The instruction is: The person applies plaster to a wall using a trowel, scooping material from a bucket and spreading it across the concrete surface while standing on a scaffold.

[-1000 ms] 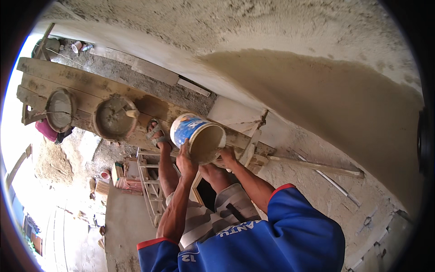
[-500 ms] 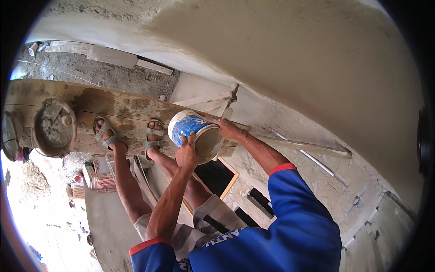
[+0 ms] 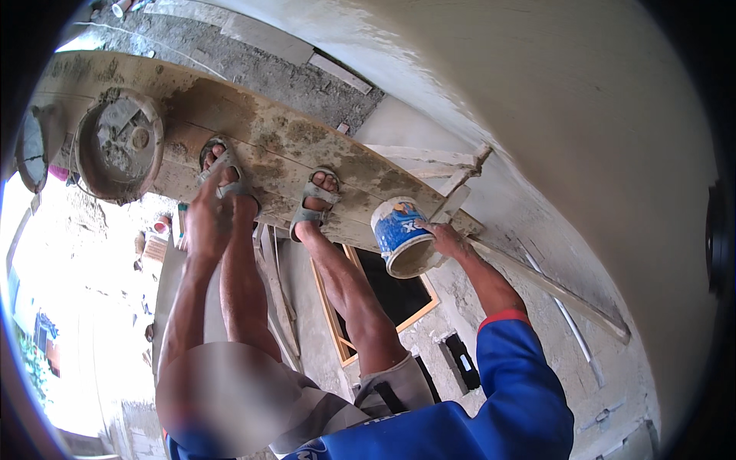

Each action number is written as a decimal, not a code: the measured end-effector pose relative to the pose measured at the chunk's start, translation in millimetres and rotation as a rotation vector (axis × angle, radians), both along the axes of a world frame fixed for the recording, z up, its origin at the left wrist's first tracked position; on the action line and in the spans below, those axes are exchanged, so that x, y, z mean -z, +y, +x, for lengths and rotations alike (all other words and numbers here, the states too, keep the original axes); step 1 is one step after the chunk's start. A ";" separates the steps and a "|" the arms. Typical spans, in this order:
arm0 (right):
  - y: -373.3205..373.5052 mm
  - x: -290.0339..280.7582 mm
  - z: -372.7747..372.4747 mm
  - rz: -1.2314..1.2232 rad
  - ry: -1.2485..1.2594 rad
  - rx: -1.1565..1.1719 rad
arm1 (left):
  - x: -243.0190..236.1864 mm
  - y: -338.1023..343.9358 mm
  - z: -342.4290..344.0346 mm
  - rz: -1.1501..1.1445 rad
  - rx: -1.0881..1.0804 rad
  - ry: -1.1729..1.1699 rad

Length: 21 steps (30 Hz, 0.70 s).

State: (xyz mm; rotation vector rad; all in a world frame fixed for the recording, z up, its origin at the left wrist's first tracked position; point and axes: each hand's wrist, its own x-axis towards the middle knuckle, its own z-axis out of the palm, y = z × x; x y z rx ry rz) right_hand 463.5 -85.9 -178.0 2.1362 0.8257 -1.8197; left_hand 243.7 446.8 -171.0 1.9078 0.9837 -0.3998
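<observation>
My right hand [image 3: 449, 241] grips the rim of a white and blue plastic bucket [image 3: 399, 228] by the right end of a plank platform. The bucket is tilted with its mouth toward me; its inside has pale smears. Over my left sandal [image 3: 239, 182], my left hand [image 3: 211, 217] hangs low, away from the bucket. Its fingers blend with the foot, so their pose is unclear. Left of it on the planks [image 3: 264, 138] sits a round, mortar-crusted basin [image 3: 158, 151]. Grey mortar [image 3: 115, 165] and a partly buried tool with a round knob [image 3: 140, 138] lie inside.
Both my feet stand on the mortar-stained planks, high above the ground. A plastered wall [image 3: 552, 84] rises on the right, beside a wooden brace [image 3: 552, 287]. An orange-framed opening [image 3: 429, 295] lies below. Another crusted container [image 3: 32, 149] stands at the far left.
My left hand has let go of the bucket and moved left and down toward my left foot. The right hand alone keeps the bucket. The view has shifted and tilted.
</observation>
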 end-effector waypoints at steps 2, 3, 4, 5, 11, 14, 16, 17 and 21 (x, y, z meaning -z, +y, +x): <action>-12.9 19.6 -9.8 0.048 0.010 -0.072 | 7.0 13.4 -51.5 0.091 0.000 0.100; -11.6 28.4 -13.1 -0.007 0.028 -0.100 | 5.6 14.7 -77.7 0.005 -0.086 0.152; 1.3 41.3 -22.2 -0.040 0.067 -0.132 | -0.2 17.7 -105.8 -0.059 -0.178 0.222; 9.6 43.2 -25.7 -0.068 0.098 -0.135 | 2.2 14.1 -128.9 -0.088 -0.214 0.277; -3.9 50.0 -27.2 0.028 0.062 -0.158 | 31.5 -3.6 -203.9 -0.147 -0.431 0.382; -5.1 46.2 -33.0 -0.057 0.048 -0.226 | 39.6 3.4 -194.6 -0.264 -0.565 0.332; 19.0 42.5 -29.3 -0.126 0.033 -0.251 | 44.6 8.3 -187.7 -0.302 -0.696 0.242; 41.4 39.2 -33.1 -0.201 0.056 -0.329 | 48.0 13.4 -185.7 -0.346 -0.810 0.154; 225.2 11.7 -40.2 0.248 0.046 -0.042 | 68.3 45.7 -182.0 -0.297 -1.073 0.001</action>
